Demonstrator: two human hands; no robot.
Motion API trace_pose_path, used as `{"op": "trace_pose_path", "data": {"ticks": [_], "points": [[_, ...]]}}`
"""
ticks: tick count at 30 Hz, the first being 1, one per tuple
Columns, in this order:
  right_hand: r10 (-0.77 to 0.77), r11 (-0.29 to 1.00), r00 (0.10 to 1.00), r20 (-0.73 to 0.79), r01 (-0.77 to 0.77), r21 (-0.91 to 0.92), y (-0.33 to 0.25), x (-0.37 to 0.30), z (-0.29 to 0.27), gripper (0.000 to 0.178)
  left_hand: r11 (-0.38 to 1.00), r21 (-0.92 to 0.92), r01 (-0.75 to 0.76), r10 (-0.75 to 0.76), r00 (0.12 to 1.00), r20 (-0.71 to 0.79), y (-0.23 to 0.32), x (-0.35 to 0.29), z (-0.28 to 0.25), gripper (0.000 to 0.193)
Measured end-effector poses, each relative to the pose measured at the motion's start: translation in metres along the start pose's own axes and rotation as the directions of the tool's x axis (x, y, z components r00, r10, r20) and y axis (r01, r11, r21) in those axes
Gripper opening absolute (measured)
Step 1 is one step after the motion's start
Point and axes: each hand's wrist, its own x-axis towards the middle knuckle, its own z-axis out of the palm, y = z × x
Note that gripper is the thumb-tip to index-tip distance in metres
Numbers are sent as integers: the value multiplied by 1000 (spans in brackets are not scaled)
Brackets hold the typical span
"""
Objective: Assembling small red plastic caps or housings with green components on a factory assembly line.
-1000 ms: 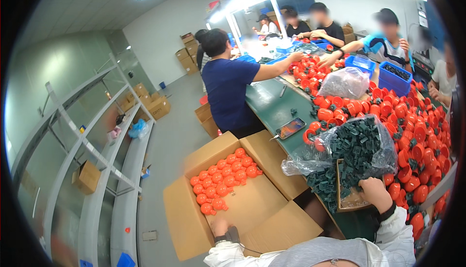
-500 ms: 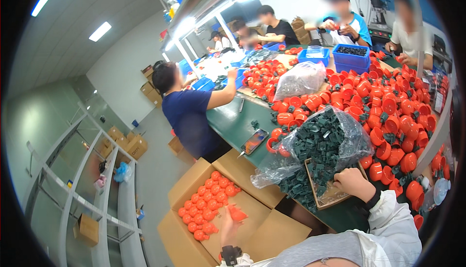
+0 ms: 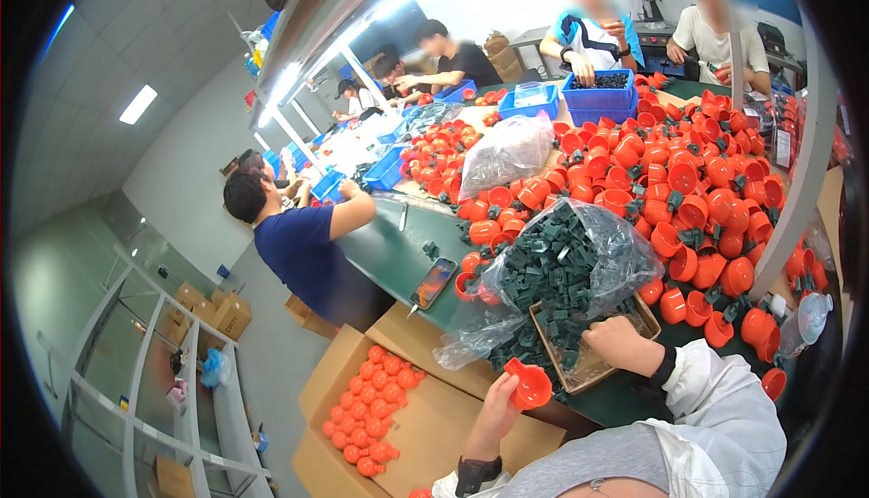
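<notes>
Over the open flaps of the carton, my left hand (image 3: 493, 414) grips an orange-red plastic cup (image 3: 534, 389) with a short stem, its hollow side showing. My right hand (image 3: 623, 344) is over a shallow brown tray (image 3: 590, 382), fingers curled together beside the dark green clips in it; whatever they may hold is hidden. A clear plastic bag (image 3: 625, 258) spills a heap of dark green plastic clips (image 3: 548, 258) into the tray and onto the table. Rows of similar orange-red cups (image 3: 371, 398) lie in the cardboard carton (image 3: 425, 430).
A large pile of red cups (image 3: 701, 199) covers the table's right side. A phone (image 3: 434, 282) lies on the green tabletop (image 3: 380, 235). Blue bins (image 3: 600, 100) stand farther back. Several people work around the table, one in a navy shirt (image 3: 303, 258) at left. A white post (image 3: 797, 172) rises at right.
My left hand has come up and right from the carton with a cup, toward the tray. My right hand stays at the tray, fingers now lower among the clips. The view has shifted.
</notes>
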Motion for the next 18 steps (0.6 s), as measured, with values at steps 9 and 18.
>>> {"op": "trace_pose_path", "data": {"ticks": [9,18], "points": [[41,986,993,-111,-22,163,-14,2,9,21,978,-178,109,-116,993,-31,-25,24,23,39],[78,967,997,17,-80,243,-2,0,19,16,974,-194,119,-133,989,-62,-34,49,33,39]]}}
